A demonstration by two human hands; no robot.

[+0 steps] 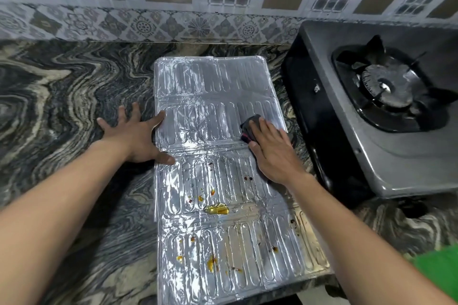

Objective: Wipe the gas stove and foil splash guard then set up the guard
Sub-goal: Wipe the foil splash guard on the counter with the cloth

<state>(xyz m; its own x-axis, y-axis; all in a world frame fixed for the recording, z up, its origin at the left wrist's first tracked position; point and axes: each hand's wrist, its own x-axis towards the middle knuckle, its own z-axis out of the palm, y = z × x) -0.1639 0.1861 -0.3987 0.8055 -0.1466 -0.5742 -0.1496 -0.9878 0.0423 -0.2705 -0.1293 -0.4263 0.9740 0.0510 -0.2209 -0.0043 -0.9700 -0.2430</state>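
Foil splash guard [210,86]: lies unfolded and flat on the swirled grey stone countertop [62,106], just left of the gas stove [371,143], long side running away from the camera, near end reaching the counter's front edge. Embossed with rows of oval ribs and crossed by creases into panels. Far panels shiny and clean-looking; near panels spotted with yellow-orange and dark red-brown splashes, the largest a yellow oily blot [216,210] on a crease around mid-length. On the guard's right side, in the second panel from the far end, a dark cloth [250,126] with a trace of red at its near edge. Right hand [272,153] on top of that cloth, fingers laid fairly straight over it and pressing it onto the foil, thumb against its near side, not curled round it. Left hand [135,136] spread wide, palm down on the stone beside the guard's left edge, holding nothing, thumb tip and index fingertip resting on the foil's border. Both bare forearms reaching in from the bottom corners. On the stove, one burner [386,86] in view under a black pan support, steel top dull grey, front face black. Behind everything, a patterned tiled wall [173,25]. At the lower right corner, a patch of bright green [438,270], too cropped to identify.
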